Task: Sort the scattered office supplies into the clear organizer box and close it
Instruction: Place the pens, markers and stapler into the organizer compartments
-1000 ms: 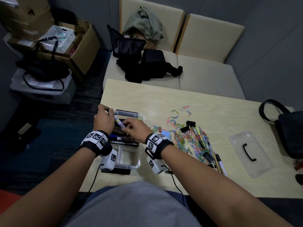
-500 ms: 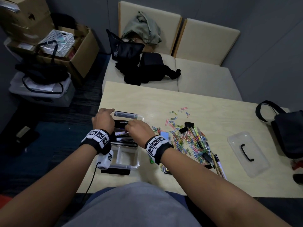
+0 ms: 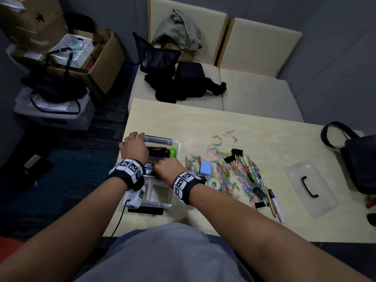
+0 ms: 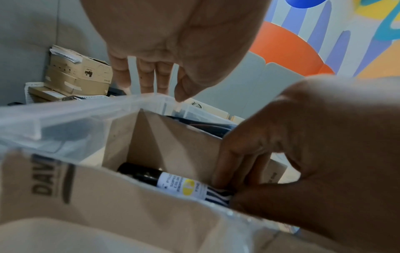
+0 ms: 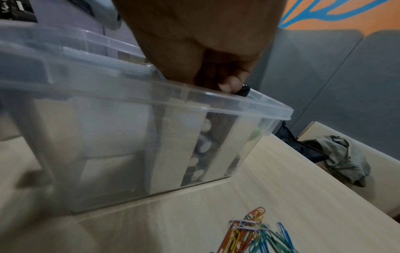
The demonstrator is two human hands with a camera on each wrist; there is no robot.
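Observation:
The clear organizer box (image 3: 157, 204) stands at the table's near left corner, with brown card dividers (image 4: 173, 137) inside. My right hand (image 3: 156, 165) reaches into the middle compartment and pinches the end of a white-labelled marker (image 4: 173, 184) lying low between the dividers. From the right wrist, my curled fingers (image 5: 225, 83) sit at the box rim (image 5: 216, 101) by a black cap. My left hand (image 3: 140, 136) rests straight fingertips (image 4: 155, 85) on the far left rim. A black stapler (image 3: 158, 152) and a green item (image 3: 173, 153) lie in the far compartment.
Right of the box lie a heap of coloured paper clips (image 3: 230, 171), black binder clips (image 3: 234, 155), a blue note pad (image 3: 205, 168), a tape roll (image 3: 213, 183) and pens (image 3: 272, 200). The clear lid (image 3: 311, 188) lies further right. A black bag (image 3: 362, 159) sits at the table's right edge.
The marker that my hands held above the box has gone down into the middle compartment with my right hand. My left hand has let go of it and moved to the far rim.

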